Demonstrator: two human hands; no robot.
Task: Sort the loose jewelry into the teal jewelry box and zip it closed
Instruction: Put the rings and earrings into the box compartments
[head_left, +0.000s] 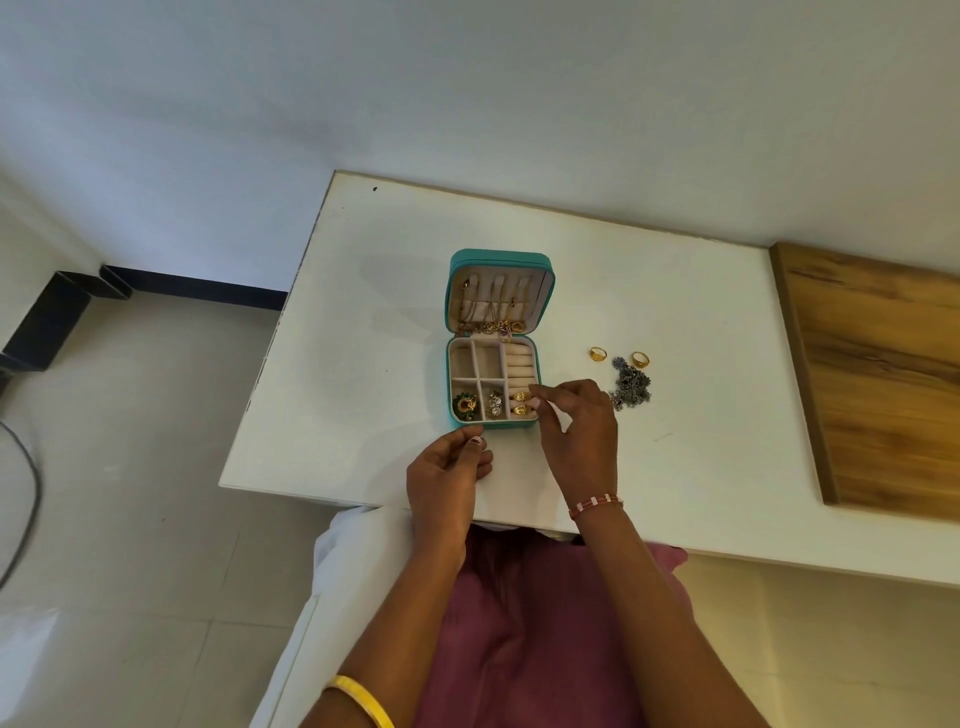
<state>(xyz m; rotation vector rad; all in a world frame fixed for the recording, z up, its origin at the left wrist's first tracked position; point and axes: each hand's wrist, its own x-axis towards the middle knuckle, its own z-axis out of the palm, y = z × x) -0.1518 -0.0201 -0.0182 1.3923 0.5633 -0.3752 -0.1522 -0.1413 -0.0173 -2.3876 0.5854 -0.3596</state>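
The teal jewelry box (546, 291) stands open mid-table, its lid upright with gold chains hanging inside. In the cream base, green earrings (464, 404) fill the front-left cell, silver pieces (494, 404) the front-middle cell, and two gold rings (519, 403) sit in the ring rolls. My right hand (579, 431) hovers at the box's front-right edge; thumb and forefinger are slightly apart beside those rings, and I see nothing between them. My left hand (447, 478) lies at the box's front-left corner, fingers loosely curled, thumb touching the front wall. Two loose gold rings (598, 354) (640, 359) and a dark silver piece (631, 387) lie to the right.
The white table (363, 312) stands against a pale wall, its left edge dropping to a tiled floor. A wooden board (878, 374) covers the table's right end. My lap in pink cloth is just below the near edge.
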